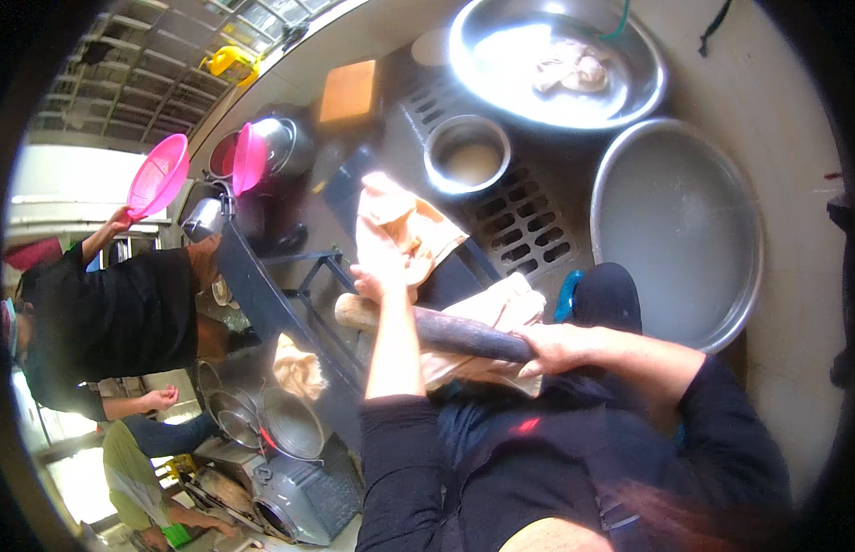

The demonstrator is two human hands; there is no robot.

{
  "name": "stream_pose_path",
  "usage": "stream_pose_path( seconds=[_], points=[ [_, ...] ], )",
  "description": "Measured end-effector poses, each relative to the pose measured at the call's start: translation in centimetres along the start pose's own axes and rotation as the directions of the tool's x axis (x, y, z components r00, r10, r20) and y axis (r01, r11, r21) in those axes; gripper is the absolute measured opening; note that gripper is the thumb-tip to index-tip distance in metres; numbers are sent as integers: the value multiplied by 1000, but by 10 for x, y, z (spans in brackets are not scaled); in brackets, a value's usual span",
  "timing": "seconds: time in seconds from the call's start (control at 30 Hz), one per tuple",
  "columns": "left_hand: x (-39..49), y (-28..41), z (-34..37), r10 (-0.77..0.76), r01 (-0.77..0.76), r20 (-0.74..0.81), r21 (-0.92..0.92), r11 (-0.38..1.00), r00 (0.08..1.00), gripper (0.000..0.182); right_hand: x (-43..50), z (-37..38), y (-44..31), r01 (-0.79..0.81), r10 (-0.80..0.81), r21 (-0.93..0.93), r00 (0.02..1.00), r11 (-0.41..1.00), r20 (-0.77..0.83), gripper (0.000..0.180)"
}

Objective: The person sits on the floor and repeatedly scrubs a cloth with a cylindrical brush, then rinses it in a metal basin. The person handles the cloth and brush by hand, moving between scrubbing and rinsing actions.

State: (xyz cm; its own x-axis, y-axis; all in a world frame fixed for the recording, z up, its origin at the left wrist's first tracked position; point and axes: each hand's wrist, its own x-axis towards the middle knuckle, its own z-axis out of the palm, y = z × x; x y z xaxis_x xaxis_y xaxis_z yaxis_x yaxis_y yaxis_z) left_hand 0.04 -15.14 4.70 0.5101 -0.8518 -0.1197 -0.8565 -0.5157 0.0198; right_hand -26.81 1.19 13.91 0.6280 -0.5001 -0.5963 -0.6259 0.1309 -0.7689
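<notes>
A thick wooden rod, dark along most of its length and pale at the left end, lies across in front of my body. My right hand is closed around its right end. My left forearm crosses over the rod, and my left hand grips a cream cloth held over a dark flat surface. Another pale cloth spreads under the rod, near my knees.
To the right stands a large metal basin of cloudy liquid. A shiny basin holding wet cloth and a small metal pot are beyond, near a floor grate. At left, a person holds a pink basket.
</notes>
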Motion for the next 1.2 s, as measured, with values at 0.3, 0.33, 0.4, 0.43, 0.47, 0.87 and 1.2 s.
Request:
stream_pose_path(
  seconds=[0.3, 0.33, 0.4, 0.43, 0.47, 0.87, 1.2],
  points=[
    [6, -10, -43, 324, 586, 527, -801, -120, 786, 40, 37, -5, 26, 301, -474, -426, 789, 853, -391, 64],
    [-3, -5, -48, 365, 604, 508, -765, -226, 780, 36, 42, -11, 30, 157, -130, 185, 980, 970, -150, 81],
    [-28, 9, -57, 390, 622, 501, -719, -311, 773, 35, 50, -21, 30, 254, -32, 572, 929, 780, -369, 112],
    [-46, 19, -60, 412, 632, 494, -697, -338, 766, 35, 54, -27, 28, 255, 124, 806, 920, 534, -373, 121],
    [-60, 27, -66, 546, 667, 440, -665, -337, 713, 33, 55, -34, 27, 305, 86, 914, 937, 268, -338, 126],
    [-199, 186, -53, 807, 58, 33, -998, -1, 590, 51, -41, -81, 85, 840, 37, 541, 542, -38, -840, 82],
    [-164, 107, -17, 871, -825, 60, -294, 482, 487, 50, -25, -11, 416, 497, 791, 772, 241, 397, -562, 74]
  ],
)
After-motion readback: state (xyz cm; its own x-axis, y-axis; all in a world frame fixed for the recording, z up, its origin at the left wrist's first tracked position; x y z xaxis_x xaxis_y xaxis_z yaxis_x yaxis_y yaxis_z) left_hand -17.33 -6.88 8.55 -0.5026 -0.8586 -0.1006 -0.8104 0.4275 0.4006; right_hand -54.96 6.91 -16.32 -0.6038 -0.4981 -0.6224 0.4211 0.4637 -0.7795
